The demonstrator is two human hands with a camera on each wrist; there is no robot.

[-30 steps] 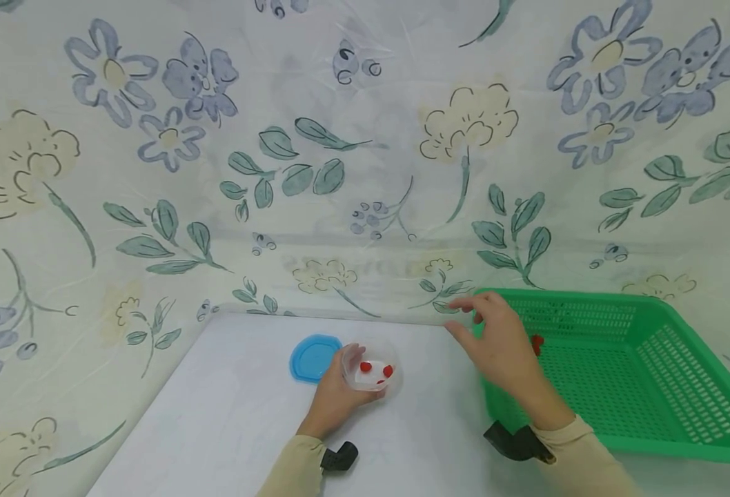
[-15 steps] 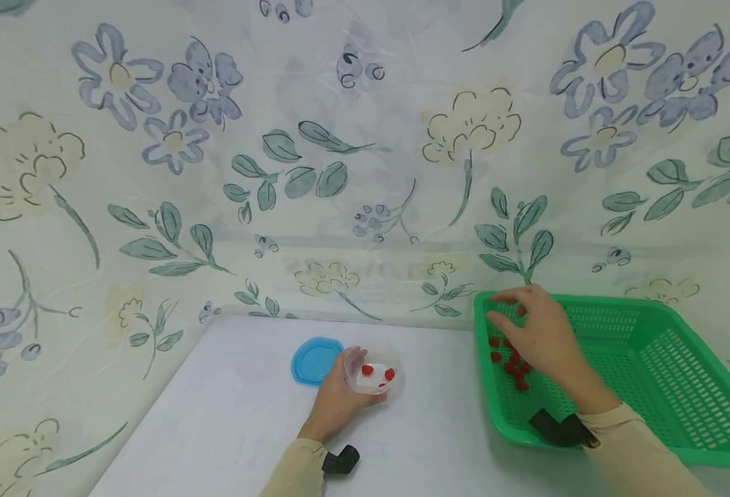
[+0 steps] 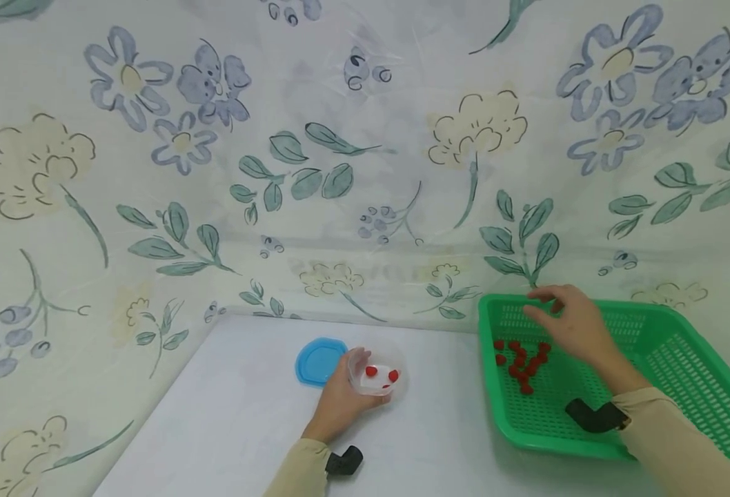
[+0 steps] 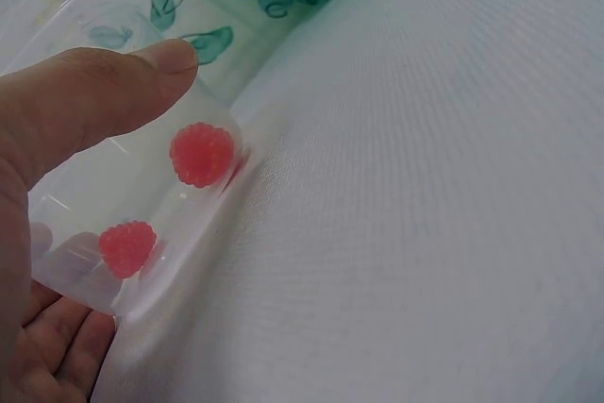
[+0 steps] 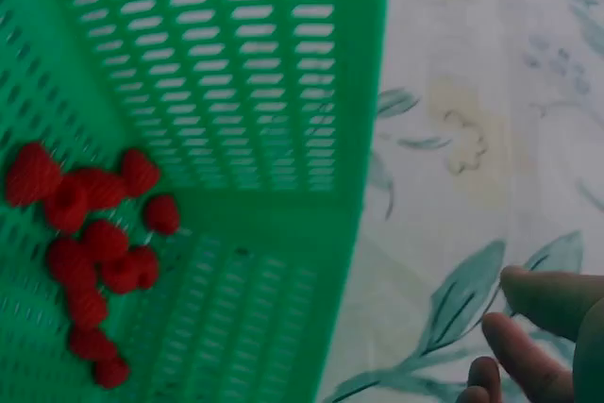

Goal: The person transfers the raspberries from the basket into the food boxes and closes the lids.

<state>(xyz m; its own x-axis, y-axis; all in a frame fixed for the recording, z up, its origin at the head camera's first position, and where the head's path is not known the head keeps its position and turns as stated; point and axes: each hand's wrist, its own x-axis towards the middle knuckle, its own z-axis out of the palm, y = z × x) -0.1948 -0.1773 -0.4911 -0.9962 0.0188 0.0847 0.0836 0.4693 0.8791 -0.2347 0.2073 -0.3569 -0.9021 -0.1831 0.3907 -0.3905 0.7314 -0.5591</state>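
My left hand point(image 3: 335, 404) grips a clear plastic container point(image 4: 109, 162) on the white table, its thumb on the near side and its fingers round the other. In the left wrist view, two red raspberries point(image 4: 202, 155) lie inside it; the head view shows a third partly. Over the left back part of the green basket point(image 3: 501, 421) hovers my right hand point(image 3: 575, 330), with fingers loosely bent and nothing between them. Several raspberries point(image 5: 104, 241) lie on the basket floor below and to the left of that hand.
A blue lid point(image 3: 320, 362) lies flat on the white table point(image 3: 216, 414), just left of the container. The basket fills the table's right side. Behind everything hangs a flower-patterned cloth point(image 3: 396, 166). Dark bands sit on both wrists.
My right hand has moved right, from beside the basket's left rim to above its inside, uncovering the raspberries there. The left hand keeps holding the container in place.
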